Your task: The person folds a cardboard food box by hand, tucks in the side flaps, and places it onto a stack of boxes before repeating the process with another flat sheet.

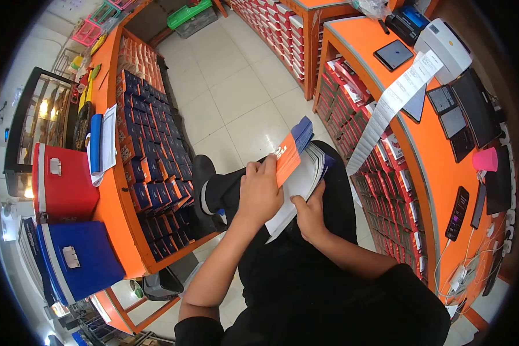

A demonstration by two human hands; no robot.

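Across my lap lies a thick bundle of flat white sheets [294, 199] with dark blue printed edges, fanned at its far end. My right hand [312, 214] is closed on the near right edge of this bundle, thumb on top. An orange and blue printed card [290, 154] stands up over the bundle's left side. My left hand [260, 189] grips the card's near left edge, its fingers bent around it. Whether the card is joined to the bundle or loose is hidden by my hands.
On the left, an orange counter [114, 213] carries a red cooler box [69, 181] and a blue one [83, 259], above shelves of small boxes [155, 144]. The right orange counter [406, 138] holds a printer [444, 49] trailing long paper [395, 98], phones [457, 213] and cables.
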